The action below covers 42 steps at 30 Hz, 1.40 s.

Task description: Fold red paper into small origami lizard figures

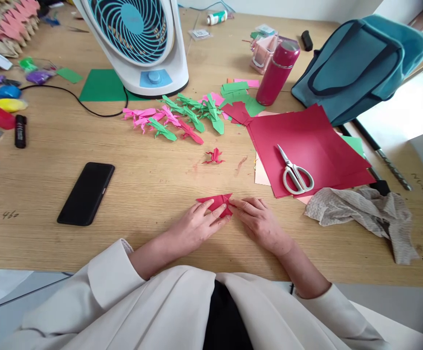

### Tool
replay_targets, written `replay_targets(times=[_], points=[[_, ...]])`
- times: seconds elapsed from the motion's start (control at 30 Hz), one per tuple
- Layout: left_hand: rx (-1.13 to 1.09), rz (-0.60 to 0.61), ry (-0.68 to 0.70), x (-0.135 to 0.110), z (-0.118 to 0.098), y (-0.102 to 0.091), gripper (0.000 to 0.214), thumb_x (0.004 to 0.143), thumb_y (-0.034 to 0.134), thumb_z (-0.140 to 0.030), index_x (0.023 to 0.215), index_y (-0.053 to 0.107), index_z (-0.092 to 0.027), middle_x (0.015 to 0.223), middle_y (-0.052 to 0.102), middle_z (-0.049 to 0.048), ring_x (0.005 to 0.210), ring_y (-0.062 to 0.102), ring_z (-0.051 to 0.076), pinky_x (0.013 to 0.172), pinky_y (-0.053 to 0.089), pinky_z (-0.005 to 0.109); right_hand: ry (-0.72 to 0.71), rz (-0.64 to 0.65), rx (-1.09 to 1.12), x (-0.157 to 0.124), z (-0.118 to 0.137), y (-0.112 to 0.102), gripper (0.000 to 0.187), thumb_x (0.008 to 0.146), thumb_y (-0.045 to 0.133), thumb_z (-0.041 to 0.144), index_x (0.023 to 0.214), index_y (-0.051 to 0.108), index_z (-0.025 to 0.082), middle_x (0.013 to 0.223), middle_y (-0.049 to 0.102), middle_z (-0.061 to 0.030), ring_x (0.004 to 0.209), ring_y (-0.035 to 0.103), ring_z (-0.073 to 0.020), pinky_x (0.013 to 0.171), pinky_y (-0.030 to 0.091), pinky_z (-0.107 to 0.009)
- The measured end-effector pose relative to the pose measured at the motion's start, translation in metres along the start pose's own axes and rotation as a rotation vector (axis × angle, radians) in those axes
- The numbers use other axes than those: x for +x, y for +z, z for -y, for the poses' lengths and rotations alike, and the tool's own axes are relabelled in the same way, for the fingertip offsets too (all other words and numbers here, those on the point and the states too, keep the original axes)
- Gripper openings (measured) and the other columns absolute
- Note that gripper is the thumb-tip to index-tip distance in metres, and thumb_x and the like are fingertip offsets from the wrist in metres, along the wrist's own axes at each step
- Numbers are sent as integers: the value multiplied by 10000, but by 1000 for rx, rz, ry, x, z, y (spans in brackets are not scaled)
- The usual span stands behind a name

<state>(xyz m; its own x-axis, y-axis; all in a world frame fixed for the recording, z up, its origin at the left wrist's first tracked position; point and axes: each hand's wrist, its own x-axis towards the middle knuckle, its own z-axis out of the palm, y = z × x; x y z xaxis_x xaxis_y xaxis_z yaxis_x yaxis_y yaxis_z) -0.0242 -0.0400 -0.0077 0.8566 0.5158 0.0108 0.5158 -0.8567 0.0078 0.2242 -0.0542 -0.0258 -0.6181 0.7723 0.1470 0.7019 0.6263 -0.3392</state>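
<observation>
A small piece of folded red paper [216, 200] lies on the table in front of me, creased into a pointed, roughly triangular shape. My left hand [196, 223] holds it down, with the fingertips over its lower left part. At the paper's right corner, the closed fingers of my right hand [257, 221] grip the edge; the thumb is partly hidden. Just beyond sits a small red paper frog [215, 156]. Farther back, several pink, green and red folded paper figures [184, 114] lie in a loose group.
White-handled scissors [296, 181] rest on red paper sheets [313, 141] at the right, beside a crumpled cloth [360, 214]. A black phone [86, 193] lies at left. Behind stand a fan [153, 80], a red bottle [277, 73] and a teal bag [357, 68].
</observation>
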Motion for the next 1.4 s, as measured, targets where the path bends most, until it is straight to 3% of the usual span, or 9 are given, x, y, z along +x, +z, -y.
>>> replay_targets(times=[0.2, 0.33, 0.5, 0.6, 0.73, 1.0, 1.13, 1.23, 1.4], points=[[17, -8, 17, -5, 0, 1, 449, 963, 442, -184, 1402, 471, -275, 1492, 457, 45, 1337, 431, 304, 1043, 425, 442, -38, 37, -35, 0, 1, -3, 451, 942, 448, 85, 1374, 521, 194, 1430, 521, -103, 1176, 477, -264, 909, 440, -444], [-74, -58, -31, -3, 4, 3, 424, 956, 456, -158, 1357, 518, -281, 1429, 526, 39, 1319, 439, 250, 1057, 399, 413, -34, 25, -50, 0, 4, -2, 447, 928, 489, 91, 1361, 536, 193, 1397, 540, -113, 1153, 493, -261, 908, 452, -441], [-157, -148, -342, 9, 12, 0, 329, 944, 502, -228, 1264, 563, -183, 1276, 606, 104, 1148, 527, 238, 961, 434, 409, -42, -11, -30, 0, 8, 3, 451, 937, 475, 84, 1376, 517, 174, 1400, 539, -123, 1150, 510, -255, 889, 472, -432], [-143, -112, -519, 21, 12, -2, 278, 894, 598, -362, 1106, 599, -182, 1129, 618, 112, 1026, 544, 265, 849, 455, 413, -43, -16, -3, -1, 9, 5, 457, 955, 451, 99, 1403, 486, 181, 1412, 531, -121, 1180, 502, -258, 914, 467, -439], [-91, -72, -630, 38, 7, -4, 376, 800, 693, -486, 951, 551, -173, 1013, 597, 104, 953, 562, 269, 773, 459, 384, -34, -29, 35, -1, 11, 7, 461, 969, 401, 87, 1419, 460, 170, 1395, 535, -125, 1211, 491, -255, 952, 453, -433], [-273, 21, -671, 51, 15, -6, 373, 815, 709, -379, 1039, 480, -188, 908, 678, 47, 794, 670, 216, 634, 421, 289, -41, -44, 35, -1, 12, 8, 406, 957, 413, 94, 1341, 531, 149, 1400, 517, -149, 1148, 507, -267, 929, 484, -455], [-305, 8, -637, 55, 24, -6, 206, 853, 657, -359, 886, 524, -206, 870, 685, 24, 761, 649, 190, 618, 383, 274, -61, -63, 88, 2, 11, 8, 418, 970, 392, 94, 1375, 489, 115, 1374, 531, -151, 1168, 501, -257, 995, 474, -450], [-300, -1, -628, 59, 29, -5, 193, 849, 654, -338, 798, 529, -201, 825, 674, 20, 746, 629, 182, 616, 370, 271, -70, -99, 131, 5, 9, 10, 429, 975, 361, 79, 1394, 453, 63, 1357, 521, -178, 1195, 491, -253, 1039, 460, -440], [-265, -38, -634, 62, 29, 0, 173, 827, 674, -299, 773, 542, -201, 811, 667, 21, 757, 623, 186, 619, 375, 281, -56, -120, 145, 7, 8, 13, 427, 979, 338, 76, 1388, 462, 79, 1382, 500, -174, 1172, 504, -253, 1031, 477, -446]])
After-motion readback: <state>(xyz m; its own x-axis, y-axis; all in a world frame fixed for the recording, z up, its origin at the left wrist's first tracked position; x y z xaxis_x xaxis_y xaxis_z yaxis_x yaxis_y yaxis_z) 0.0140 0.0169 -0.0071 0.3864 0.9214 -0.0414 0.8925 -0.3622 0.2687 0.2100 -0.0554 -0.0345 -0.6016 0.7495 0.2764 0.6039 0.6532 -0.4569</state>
